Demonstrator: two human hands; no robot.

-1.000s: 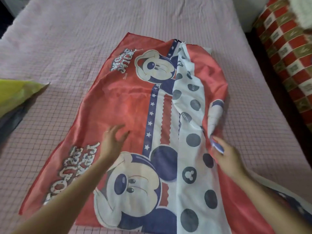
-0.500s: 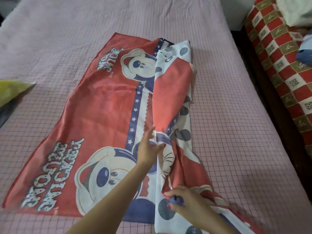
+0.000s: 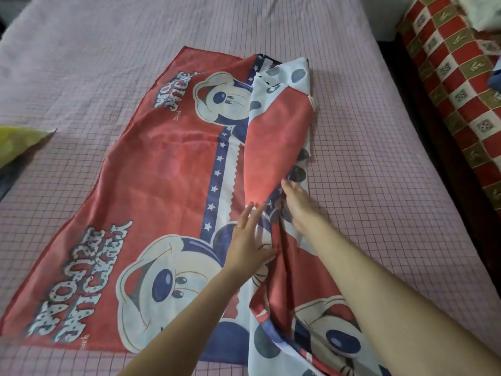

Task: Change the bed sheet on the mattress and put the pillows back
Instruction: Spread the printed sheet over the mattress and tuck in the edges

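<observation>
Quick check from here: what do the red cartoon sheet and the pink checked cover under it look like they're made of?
Red cartoon sheet: looks like thin, smooth woven fabric, likely a polyester or cotton blend, with a slight sheen; it falls in soft folds and light glows through the fold raised near the right hand.
Pink checked cover: matte woven cloth, probably cotton, with fine wrinkles and no shine. Neither fibre is certain.

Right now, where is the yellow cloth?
In the head view, the yellow cloth lies at the far left edge of the pink checked bed sheet, left of the red cartoon sheet and apart from both hands.
</observation>
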